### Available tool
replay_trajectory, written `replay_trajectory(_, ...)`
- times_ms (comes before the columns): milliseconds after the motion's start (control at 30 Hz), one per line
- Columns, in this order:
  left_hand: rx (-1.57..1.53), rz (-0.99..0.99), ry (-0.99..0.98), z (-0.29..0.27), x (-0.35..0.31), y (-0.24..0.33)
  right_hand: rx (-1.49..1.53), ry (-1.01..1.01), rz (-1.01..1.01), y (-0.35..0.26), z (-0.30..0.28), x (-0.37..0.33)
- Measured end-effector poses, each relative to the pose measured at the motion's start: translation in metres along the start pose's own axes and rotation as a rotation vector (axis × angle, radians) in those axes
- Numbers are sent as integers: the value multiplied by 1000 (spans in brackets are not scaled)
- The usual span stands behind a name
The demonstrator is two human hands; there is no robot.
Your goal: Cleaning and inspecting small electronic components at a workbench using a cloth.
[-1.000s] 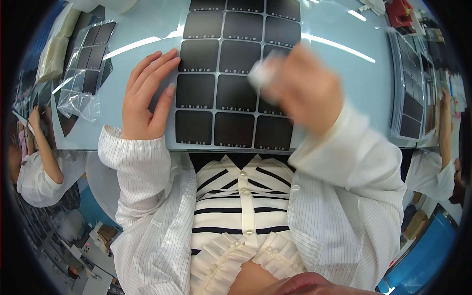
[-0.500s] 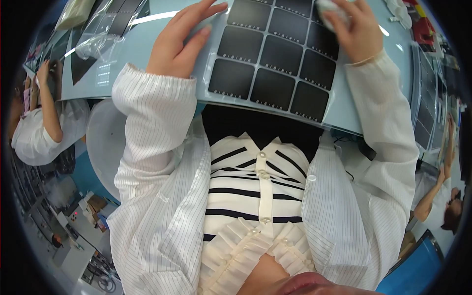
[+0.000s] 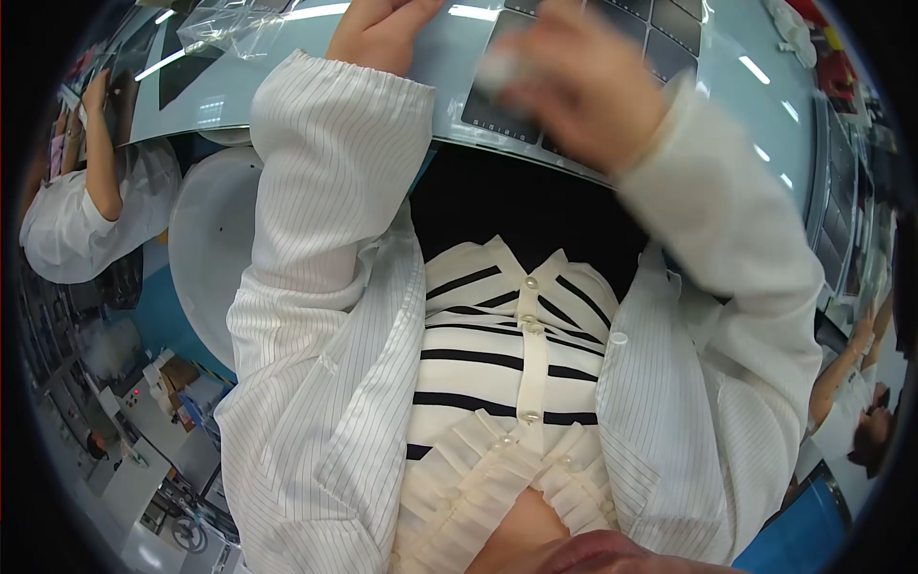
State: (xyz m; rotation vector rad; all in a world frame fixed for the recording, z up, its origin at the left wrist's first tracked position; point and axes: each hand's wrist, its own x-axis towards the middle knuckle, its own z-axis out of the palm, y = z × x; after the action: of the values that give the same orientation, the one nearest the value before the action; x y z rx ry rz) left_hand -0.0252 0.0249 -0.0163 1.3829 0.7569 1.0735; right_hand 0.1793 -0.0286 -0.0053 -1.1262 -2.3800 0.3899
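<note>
A sheet of dark, rounded rectangular panels [image 3: 497, 117] in clear film lies on the pale blue glass-like tabletop in front of me. My right hand [image 3: 588, 91], smeared by motion, is over its near left part and hides several panels. Pinched in its fingers is a white wiping wad [image 3: 499, 72], blurred, against the panels. Left of the sheet is my left hand [image 3: 387, 36], cut off by the upper edge; its thumb stands apart from the fingers and no held thing shows. Both forearms wear white pinstriped sleeves.
Crumpled clear plastic film [image 3: 229, 27] lies at the far left beside a dark sheet [image 3: 186, 72]. A white crumpled item [image 3: 792, 33] and red things [image 3: 834, 67] sit at the far right. More dark panel sheets [image 3: 834, 191] stand at the right. Co-workers' arms show on both sides.
My right hand has swept the white wad from the sheet's far right to its near left. In view, the sheet and my left hand sit higher and farther right.
</note>
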Motion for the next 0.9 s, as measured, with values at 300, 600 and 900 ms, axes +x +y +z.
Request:
replay_trajectory(300,-15,44,54,-6,8,-8,-45,254,-114,52,-28,0)
replay_trajectory(600,-4,21,109,6,-2,4,-91,205,-19,53,-46,5)
replay_trajectory(900,87,1,130,15,-8,17,-47,170,310,12,-54,29)
